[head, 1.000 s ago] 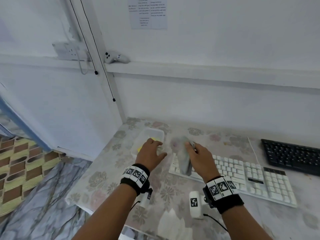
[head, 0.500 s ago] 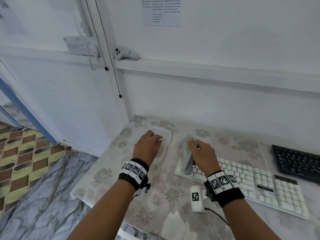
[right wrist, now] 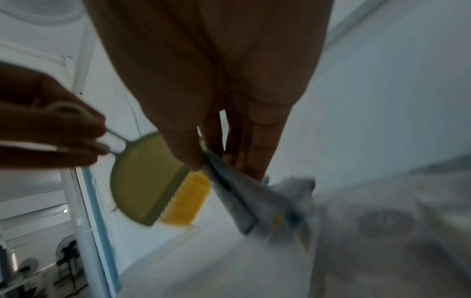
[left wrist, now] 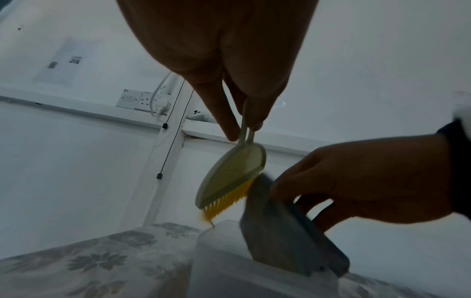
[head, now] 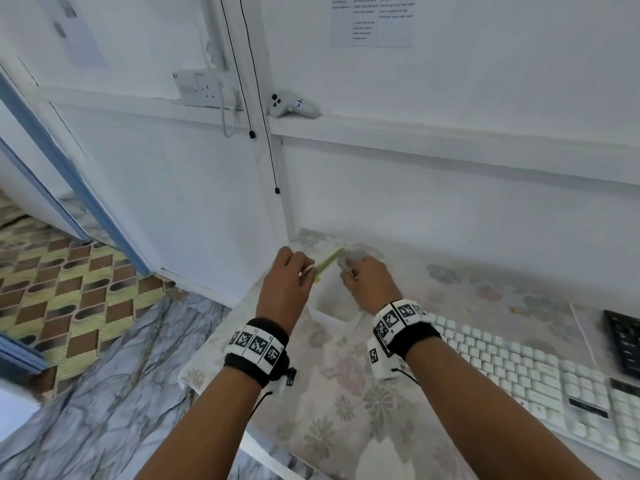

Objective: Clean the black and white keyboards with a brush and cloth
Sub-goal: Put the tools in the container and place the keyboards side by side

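The left hand pinches the brush and the right hand grips the cloth over the plastic box, so I think the tools are being swapped and the next move is to bring the brush to the white keyboard.

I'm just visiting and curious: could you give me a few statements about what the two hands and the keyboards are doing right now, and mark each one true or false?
1. The left hand pinches the thin handle of a brush with yellow bristles. True.
2. The right hand is empty. False: it holds a grey cloth.
3. The brush is sweeping the white keyboard. False: it hangs over a clear plastic container near the table's corner, left of that keyboard.
4. The black keyboard lies to the right of the white one. True.
5. Both hands rest on the black keyboard. False: neither touches it.
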